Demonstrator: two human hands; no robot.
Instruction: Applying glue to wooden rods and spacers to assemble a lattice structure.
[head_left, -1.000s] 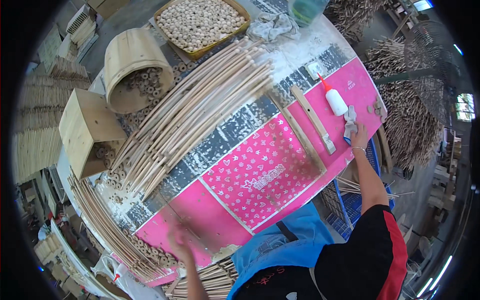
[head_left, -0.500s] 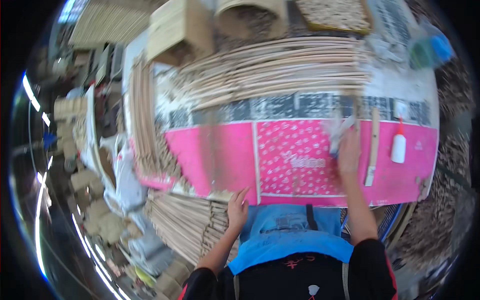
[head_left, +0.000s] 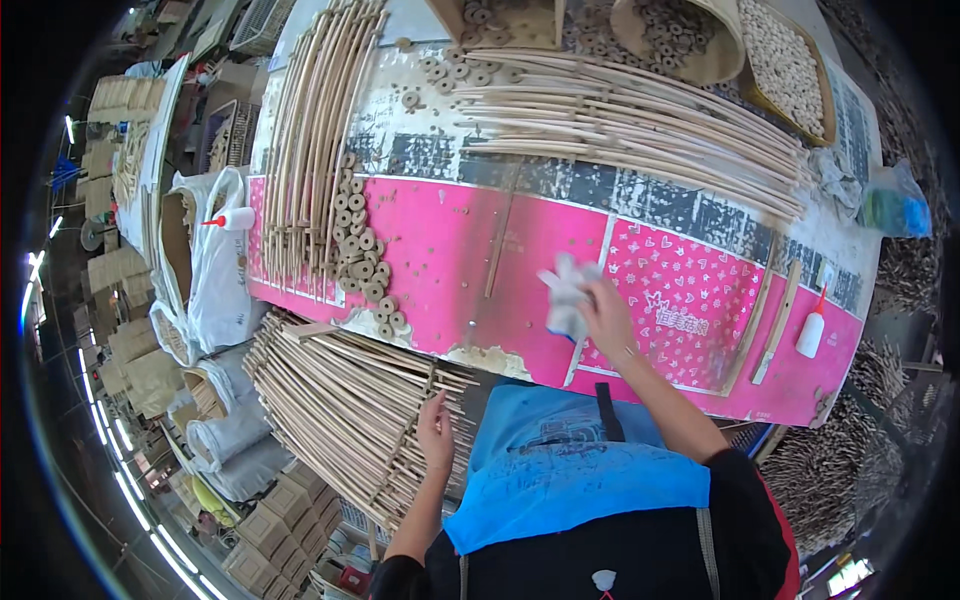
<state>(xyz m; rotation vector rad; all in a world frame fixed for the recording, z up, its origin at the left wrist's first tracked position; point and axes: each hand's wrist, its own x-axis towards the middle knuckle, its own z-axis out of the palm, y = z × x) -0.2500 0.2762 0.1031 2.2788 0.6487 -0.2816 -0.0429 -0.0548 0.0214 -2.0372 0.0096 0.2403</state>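
Observation:
My right hand [head_left: 604,318] is closed on a crumpled grey-white cloth [head_left: 566,292] with a bit of blue at its lower edge. It presses on the pink table cover [head_left: 410,235], left of the patterned panel. Lower left, my left hand [head_left: 435,432] is beside a rack of long thin wooden sticks [head_left: 350,405], fingers loosely stretched and nothing seen in them. Whether it touches the sticks I cannot tell. A flat wooden strip [head_left: 500,240] lies on the pink cover beyond the cloth.
Small wooden rings [head_left: 365,265] lie at the left beside upright-laid sticks [head_left: 315,140]. More sticks [head_left: 640,125] cross the back. White glue bottles with red tips stand out, one right [head_left: 811,335], one left [head_left: 237,219]. A tray of pale pegs [head_left: 785,65] sits at the back right.
My right hand has moved left across the pink cover with the cloth. My left hand has left the table edge for the stick rack. The view has shifted and the blur has cleared.

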